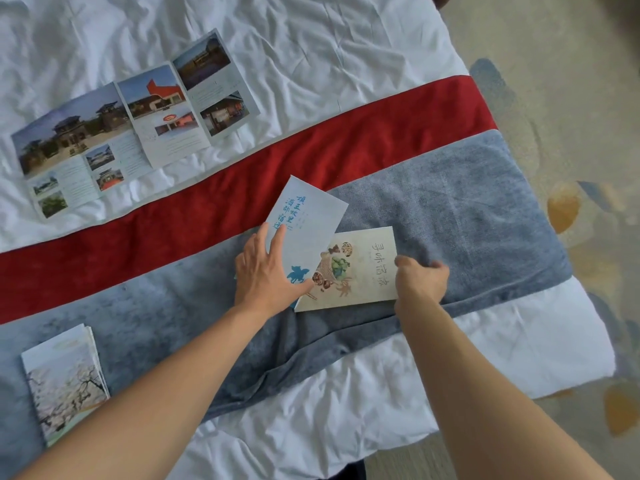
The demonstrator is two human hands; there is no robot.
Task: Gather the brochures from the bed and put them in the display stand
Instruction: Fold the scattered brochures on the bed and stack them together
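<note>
A pale blue brochure with blue lettering lies tilted across the red and grey bands, overlapping a cream brochure that shows a food picture. My left hand rests flat on the blue brochure's lower left part, with fingers straight and the thumb across its bottom corner. My right hand pinches the cream brochure's right edge, thumb on top and fingers curled beside it. A large unfolded brochure with building photos is spread on the white sheet at the upper left. A folded blossom brochure lies at the lower left. No display stand is in view.
The bed has a crumpled white sheet, a red runner and a grey-blue towel laid across it. The bed's right edge drops to patterned carpet on the right.
</note>
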